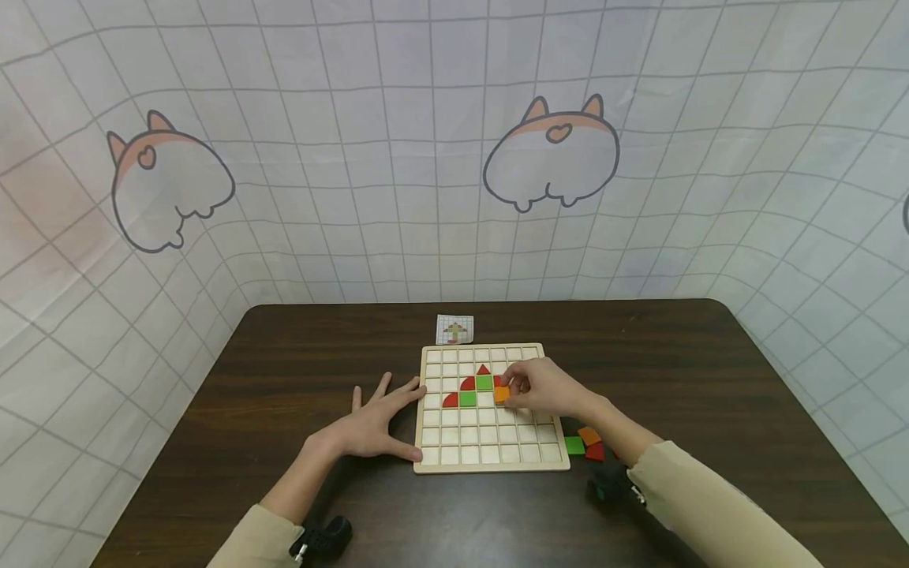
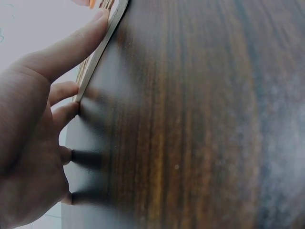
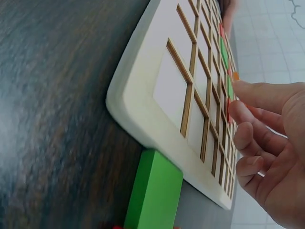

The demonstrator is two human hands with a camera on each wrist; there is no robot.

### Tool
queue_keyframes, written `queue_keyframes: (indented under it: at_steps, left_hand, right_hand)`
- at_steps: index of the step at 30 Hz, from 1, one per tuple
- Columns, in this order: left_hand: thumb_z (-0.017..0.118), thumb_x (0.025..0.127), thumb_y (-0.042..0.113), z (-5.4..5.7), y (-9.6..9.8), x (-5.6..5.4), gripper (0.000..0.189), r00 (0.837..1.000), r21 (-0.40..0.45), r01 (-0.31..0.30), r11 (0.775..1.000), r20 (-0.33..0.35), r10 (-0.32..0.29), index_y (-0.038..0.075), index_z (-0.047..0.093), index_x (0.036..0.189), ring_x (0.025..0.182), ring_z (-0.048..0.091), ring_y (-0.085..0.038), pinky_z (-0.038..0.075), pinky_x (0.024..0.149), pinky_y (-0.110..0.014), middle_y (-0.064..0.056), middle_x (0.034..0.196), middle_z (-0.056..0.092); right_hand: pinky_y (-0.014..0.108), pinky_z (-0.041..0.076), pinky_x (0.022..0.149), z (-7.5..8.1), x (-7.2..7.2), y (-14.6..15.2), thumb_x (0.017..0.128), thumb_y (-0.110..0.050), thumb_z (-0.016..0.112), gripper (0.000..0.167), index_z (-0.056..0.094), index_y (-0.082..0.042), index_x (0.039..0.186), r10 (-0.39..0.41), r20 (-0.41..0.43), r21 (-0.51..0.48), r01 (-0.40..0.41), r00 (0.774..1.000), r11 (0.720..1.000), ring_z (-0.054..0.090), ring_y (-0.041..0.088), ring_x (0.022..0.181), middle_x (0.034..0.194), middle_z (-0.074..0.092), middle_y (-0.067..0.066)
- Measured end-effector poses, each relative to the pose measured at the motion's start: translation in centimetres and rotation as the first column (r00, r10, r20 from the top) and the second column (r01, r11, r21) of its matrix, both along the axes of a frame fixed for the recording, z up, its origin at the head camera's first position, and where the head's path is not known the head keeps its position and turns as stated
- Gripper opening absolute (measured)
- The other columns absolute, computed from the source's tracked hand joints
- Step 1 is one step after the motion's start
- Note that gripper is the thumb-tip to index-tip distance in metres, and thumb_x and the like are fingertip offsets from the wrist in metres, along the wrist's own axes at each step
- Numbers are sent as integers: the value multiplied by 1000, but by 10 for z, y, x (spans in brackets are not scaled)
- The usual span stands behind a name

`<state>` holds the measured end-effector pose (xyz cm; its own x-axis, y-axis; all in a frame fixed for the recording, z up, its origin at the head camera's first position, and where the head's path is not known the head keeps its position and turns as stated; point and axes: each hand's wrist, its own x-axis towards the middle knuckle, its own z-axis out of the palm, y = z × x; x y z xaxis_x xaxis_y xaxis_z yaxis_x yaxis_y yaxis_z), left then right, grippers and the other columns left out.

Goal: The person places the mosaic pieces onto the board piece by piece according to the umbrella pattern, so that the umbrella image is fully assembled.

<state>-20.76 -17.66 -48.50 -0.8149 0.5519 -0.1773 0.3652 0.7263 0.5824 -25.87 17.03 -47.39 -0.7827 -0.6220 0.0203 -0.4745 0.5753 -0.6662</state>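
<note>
Orange block (image 1: 501,395) | right hand (image 1: 541,387) pinches it | left hand (image 1: 375,424) splayed, touching grid board (image 1: 491,468)

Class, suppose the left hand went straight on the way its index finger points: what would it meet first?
The pale grid board: the left hand has its index fingertip and thumb at the board's left edge, apparently touching it, though exact contact is hard to judge.
</note>
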Motion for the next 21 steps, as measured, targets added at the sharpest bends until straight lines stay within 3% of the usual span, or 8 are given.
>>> queue_keyframes:
  at_steps: [10,21]
  left_hand:
    - [84,82,53,-1,0,-1,101,1000,3,4,1000,1,-4,18,33,163,153,-11,-45,-16,104,-80,-6,171,13]
    - [84,82,53,0,0,-1,102,1000,-3,1,1000,2,-1,18,34,163,153,-10,-45,-15,104,-80,-6,171,14]
  right_hand:
    - [28,52,69,-4,-1,-13,89,-9,80,20,73,-3,106,22,-19,-24,-23,1000,999,57,10,72,79,63,-7]
    - [28,50,70,-7,0,-24,89,-10,81,18,73,-3,103,46,-88,21,-44,995,999,54,6,67,74,60,-10]
